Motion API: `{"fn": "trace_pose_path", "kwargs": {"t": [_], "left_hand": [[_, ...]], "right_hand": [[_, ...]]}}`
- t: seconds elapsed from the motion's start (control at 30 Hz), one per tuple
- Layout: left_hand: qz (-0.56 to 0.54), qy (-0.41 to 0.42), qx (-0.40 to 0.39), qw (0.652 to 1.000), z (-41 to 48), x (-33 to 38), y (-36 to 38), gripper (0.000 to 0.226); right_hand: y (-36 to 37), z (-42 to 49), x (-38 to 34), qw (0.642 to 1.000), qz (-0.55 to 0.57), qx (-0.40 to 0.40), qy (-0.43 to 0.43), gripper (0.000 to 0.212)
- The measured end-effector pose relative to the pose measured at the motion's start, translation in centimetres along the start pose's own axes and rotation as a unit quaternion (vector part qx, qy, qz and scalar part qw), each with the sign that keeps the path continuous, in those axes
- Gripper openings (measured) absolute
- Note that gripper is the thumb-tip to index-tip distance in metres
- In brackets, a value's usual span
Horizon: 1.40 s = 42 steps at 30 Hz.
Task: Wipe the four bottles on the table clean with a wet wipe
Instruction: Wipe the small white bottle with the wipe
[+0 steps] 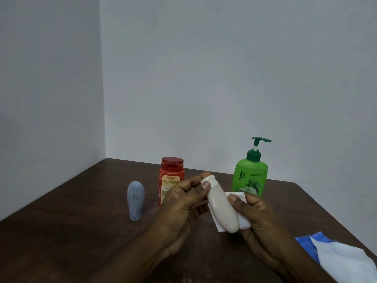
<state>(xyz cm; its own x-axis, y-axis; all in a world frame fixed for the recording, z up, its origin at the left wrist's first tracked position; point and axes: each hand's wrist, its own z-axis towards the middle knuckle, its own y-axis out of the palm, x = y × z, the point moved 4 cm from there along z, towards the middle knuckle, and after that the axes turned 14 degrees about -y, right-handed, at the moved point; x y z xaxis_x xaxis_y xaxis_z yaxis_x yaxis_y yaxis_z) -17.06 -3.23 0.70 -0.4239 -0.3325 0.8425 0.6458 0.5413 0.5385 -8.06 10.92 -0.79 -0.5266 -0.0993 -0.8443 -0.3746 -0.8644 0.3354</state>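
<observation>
A cream bottle [221, 207] with a white cap is held tilted above the dark wooden table [81, 231]. My left hand [181, 209] pinches its cap end between thumb and fingers. My right hand [259, 221] presses a white wet wipe [240, 219] against the bottle's lower body from behind. A small grey-blue bottle [135, 201] stands cap-down at the left. A red bottle [171, 178] stands behind my left hand, partly hidden. A green pump bottle [251, 176] stands upright at the back right.
A blue and white wet-wipe packet [338, 260] lies at the table's right front corner, with a loose white sheet over it. Pale walls meet in a corner behind the table's far edge.
</observation>
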Motion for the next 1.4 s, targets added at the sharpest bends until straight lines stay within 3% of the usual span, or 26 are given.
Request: {"fn": "trace_pose_path", "kwargs": {"t": [0.1,0.2,0.33,0.5,0.57,0.67,0.73,0.8,0.9,1.0,1.07,1.13,1.2,1.27,1.33,1.4], "left_hand": [[0.022,-0.021,-0.017,0.999,0.2,-0.1,-0.1,0.036],[0.103,-0.027,-0.005,0.994,0.3,-0.1,-0.7,0.03],[0.198,-0.027,0.03,0.979,0.1,0.2,-1.2,0.025],[0.215,0.005,0.086,0.973,0.3,0.5,-1.5,0.021],[0.202,0.006,0.107,0.973,0.4,0.6,-1.9,0.025],[0.144,-0.035,0.098,0.984,0.5,0.3,-2.2,0.038],[0.119,-0.07,0.078,0.987,0.5,-0.1,-2.1,0.045],[0.089,-0.088,0.068,0.99,0.5,-0.5,-1.8,0.048],[0.067,-0.057,0.089,0.992,0.4,-0.4,-1.7,0.051],[0.127,0.011,0.114,0.985,0.0,0.1,-1.7,0.037],[0.208,0.066,0.106,0.97,-0.5,0.6,-1.2,0.031],[0.348,0.107,0.087,0.927,-0.9,0.6,-0.6,0.056],[0.466,0.123,0.069,0.873,-1.1,0.1,-0.1,0.095],[0.516,0.143,0.039,0.844,-1.1,-0.5,0.1,0.121],[0.529,0.162,0.021,0.833,-1.1,-0.9,0.2,0.13],[0.514,0.172,0.024,0.84,-1.0,-0.8,0.1,0.132]], "right_hand": [[-0.2,-0.2,-0.2,0.999,-0.038,0.013,-0.008,0.046],[-0.4,-0.5,-0.6,0.984,-0.167,0.029,-0.06,0.013],[0.0,-0.9,-1.8,0.926,-0.33,0.028,-0.181,0.024],[0.9,-1.8,-3.2,0.895,-0.357,-0.031,-0.265,0.019],[1.3,-2.2,-3.3,0.856,-0.415,-0.105,-0.289,0.024],[2.0,-2.6,-3.2,0.745,-0.496,-0.219,-0.388,0.037],[2.0,-2.4,-3.0,0.699,-0.528,-0.242,-0.417,0.038],[1.4,-1.9,-3.0,0.713,-0.526,-0.224,-0.406,0.038],[0.8,-1.7,-3.5,0.781,-0.5,-0.141,-0.346,0.034],[0.5,-1.6,-2.9,0.804,-0.506,-0.065,-0.306,0.017],[0.0,-1.0,-2.3,0.862,-0.428,-0.006,-0.271,0.015],[-0.3,-0.6,-1.8,0.928,-0.305,0.046,-0.208,0.021],[-0.6,-0.2,-1.0,0.964,-0.214,0.08,-0.135,0.016],[-0.8,-0.2,-0.4,0.976,-0.164,0.098,-0.103,0.02],[-0.7,-0.2,0.0,0.982,-0.128,0.105,-0.089,0.033],[-0.5,-0.2,0.3,0.986,-0.11,0.1,-0.077,0.028]]}}
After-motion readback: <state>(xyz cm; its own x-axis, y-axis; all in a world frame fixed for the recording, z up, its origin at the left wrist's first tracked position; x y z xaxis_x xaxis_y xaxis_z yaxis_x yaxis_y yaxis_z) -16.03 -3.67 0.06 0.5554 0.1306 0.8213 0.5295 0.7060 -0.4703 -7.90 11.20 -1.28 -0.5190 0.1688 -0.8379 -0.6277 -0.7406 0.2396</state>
